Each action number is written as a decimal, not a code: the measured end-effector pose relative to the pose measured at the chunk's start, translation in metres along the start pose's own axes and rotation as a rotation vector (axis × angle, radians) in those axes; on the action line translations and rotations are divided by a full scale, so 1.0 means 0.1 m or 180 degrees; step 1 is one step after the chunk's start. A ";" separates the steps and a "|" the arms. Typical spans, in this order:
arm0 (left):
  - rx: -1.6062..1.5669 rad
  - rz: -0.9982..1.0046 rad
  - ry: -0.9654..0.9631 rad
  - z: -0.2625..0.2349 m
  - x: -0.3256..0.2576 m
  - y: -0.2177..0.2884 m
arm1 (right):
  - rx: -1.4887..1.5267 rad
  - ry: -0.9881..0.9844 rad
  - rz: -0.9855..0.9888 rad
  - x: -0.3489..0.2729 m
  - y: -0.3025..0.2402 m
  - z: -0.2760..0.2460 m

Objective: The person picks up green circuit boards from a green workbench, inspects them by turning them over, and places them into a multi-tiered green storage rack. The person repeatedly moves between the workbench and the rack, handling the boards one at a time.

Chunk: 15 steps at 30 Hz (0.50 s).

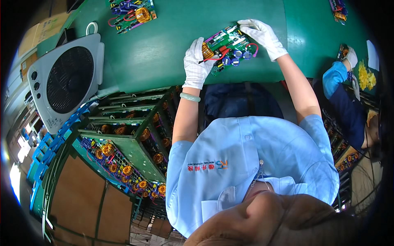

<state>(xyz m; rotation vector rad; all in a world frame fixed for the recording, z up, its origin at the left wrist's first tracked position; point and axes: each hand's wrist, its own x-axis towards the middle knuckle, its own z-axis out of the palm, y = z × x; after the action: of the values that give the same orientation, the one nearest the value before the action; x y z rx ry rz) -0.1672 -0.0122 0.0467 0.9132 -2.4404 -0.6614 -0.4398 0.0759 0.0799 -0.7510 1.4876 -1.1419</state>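
Observation:
A green circuit board is held tilted just over the green table, in front of my chest. It carries a copper-wound coil, several blue round capacitors, and red and black wires. My left hand, in a white glove, grips the board's left end beside the coil. At the board's upper right corner, my right hand, also gloved in white, holds the edge with its fingers on top. The board hides part of the left fingertips.
A second circuit board lies at the far left of the table. A grey fan-like unit stands left. Below it, a green rack holds several boards. At right, a co-worker's gloved hand is near yellow pieces.

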 end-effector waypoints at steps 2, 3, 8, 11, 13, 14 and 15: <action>0.0071 -0.0065 0.0195 0.09 0.03 0.03 | -0.0802 -0.0177 -0.0250 0.15 -0.05 0.12; -0.0094 -0.0491 -0.0354 0.10 0.08 -0.03 | -0.1059 -0.0306 -0.0357 0.23 -0.10 0.16; -0.0168 -0.0361 -0.0659 -0.04 0.28 -0.13 | -0.2168 -0.1172 -0.0797 0.70 -0.18 0.33; -0.0278 -0.0493 -0.0747 -0.05 0.36 -0.30 | -0.2442 -0.1455 -0.0531 0.92 -0.21 0.49; -0.0334 -0.0557 -0.0825 -0.05 0.44 -0.38 | -0.2544 -0.1606 -0.0367 1.02 -0.22 0.58; -0.0451 -0.0686 -0.1002 -0.08 0.46 -0.39 | -0.2483 -0.1725 -0.0371 1.08 -0.16 0.61; -0.0570 -0.0813 -0.1180 -0.11 0.49 -0.40 | -0.2420 -0.1843 -0.0374 1.16 -0.07 0.63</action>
<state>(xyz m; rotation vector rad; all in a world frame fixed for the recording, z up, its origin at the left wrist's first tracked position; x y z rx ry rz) -0.1756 -0.0756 0.0444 1.1214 -2.5409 -1.2157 -0.4070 -0.0473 0.0457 -1.5509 1.3572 -0.3351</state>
